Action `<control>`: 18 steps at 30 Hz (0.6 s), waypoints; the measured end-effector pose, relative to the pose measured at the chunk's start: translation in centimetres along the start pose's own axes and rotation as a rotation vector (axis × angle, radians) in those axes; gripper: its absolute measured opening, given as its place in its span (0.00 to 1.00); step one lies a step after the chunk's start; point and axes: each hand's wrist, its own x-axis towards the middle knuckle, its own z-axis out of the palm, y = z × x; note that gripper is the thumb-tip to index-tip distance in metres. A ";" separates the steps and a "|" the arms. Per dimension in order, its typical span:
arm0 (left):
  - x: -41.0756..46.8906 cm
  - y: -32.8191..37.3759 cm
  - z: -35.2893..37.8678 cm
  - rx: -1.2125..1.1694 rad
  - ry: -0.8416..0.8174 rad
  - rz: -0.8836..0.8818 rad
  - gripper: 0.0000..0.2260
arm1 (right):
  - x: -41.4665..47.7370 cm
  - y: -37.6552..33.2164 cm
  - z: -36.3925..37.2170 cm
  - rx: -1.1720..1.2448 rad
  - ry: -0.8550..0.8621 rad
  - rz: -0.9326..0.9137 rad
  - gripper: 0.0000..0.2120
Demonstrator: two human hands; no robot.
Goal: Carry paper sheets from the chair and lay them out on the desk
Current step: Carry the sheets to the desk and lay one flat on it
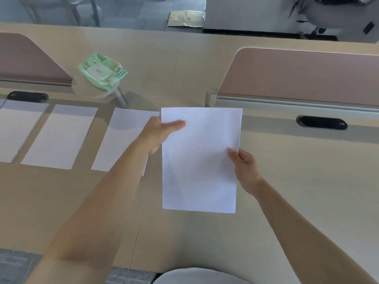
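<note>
Presently, a held sheet (201,160) of white paper sits between both hands, raised above the desk (297,181) in portrait orientation. The left hand (158,134) grips its upper left edge: the thumb lies flat across the top face and the fingers are hidden beneath. The right hand (244,167) pinches the right edge below mid-height, thumb on top, fingers curled under. The paper thus spans the gap between the hands. Whether the grip holds one sheet or several cannot be told.

Three laid sheets rest flat on the desk in a row to the left: the first sheet (16,128), the second sheet (61,136) and the third sheet (121,144), each apart from its neighbour. The left forearm crosses over the third sheet, which lies just beside the held sheet.

A green wipes pack (101,71) lies farther back on the desk.
</note>
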 end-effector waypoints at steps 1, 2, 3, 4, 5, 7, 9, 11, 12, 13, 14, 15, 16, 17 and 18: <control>0.8 -0.3 -0.1 0.007 -0.007 -0.035 0.22 | 1.2 0.4 0.2 0.002 0.025 0.035 0.14; 1.6 -0.9 -0.3 -0.010 -0.020 -0.084 0.20 | 2.6 0.8 0.4 0.004 0.045 0.079 0.14; 2.3 -1.8 -0.3 -0.041 -0.038 -0.139 0.17 | 3.9 1.3 0.5 0.006 0.059 0.129 0.13; 2.8 -2.9 -0.2 -0.063 -0.052 -0.206 0.14 | 5.4 1.8 0.5 0.005 0.070 0.181 0.13; 3.2 -4.0 0.0 -0.071 -0.060 -0.266 0.12 | 6.8 2.4 0.6 -0.005 0.082 0.228 0.12; 4.0 -6.1 0.9 -0.089 -0.035 -0.358 0.09 | 9.3 3.4 0.7 -0.040 0.101 0.296 0.12; 5.2 -8.0 1.8 -0.141 0.053 -0.412 0.08 | 11.5 4.4 1.0 -0.077 0.107 0.341 0.12; 6.5 -9.5 2.5 -0.158 0.131 -0.443 0.08 | 13.2 4.9 1.5 -0.092 0.129 0.379 0.12; 7.1 -10.2 2.7 -0.156 0.153 -0.448 0.09 | 13.9 5.1 1.7 -0.095 0.144 0.392 0.12; 7.8 -10.9 2.8 -0.144 0.164 -0.451 0.10 | 14.5 5.2 1.9 -0.106 0.159 0.401 0.12; 8.6 -11.7 2.8 -0.123 0.173 -0.448 0.12 | 15.0 5.3 2.1 -0.125 0.179 0.406 0.12; 9.4 -12.6 2.7 -0.098 0.175 -0.445 0.13 | 15.4 5.5 2.1 -0.154 0.197 0.410 0.13; 10.4 -13.7 2.5 -0.083 0.173 -0.445 0.14 | 15.6 5.6 2.2 -0.185 0.206 0.415 0.13; 11.7 -15.4 2.2 -0.074 0.171 -0.446 0.15 | 15.7 5.6 2.1 -0.213 0.209 0.418 0.12; 12.6 -16.2 2.2 -0.067 0.172 -0.459 0.14 | 15.6 5.7 2.1 -0.235 0.211 0.415 0.11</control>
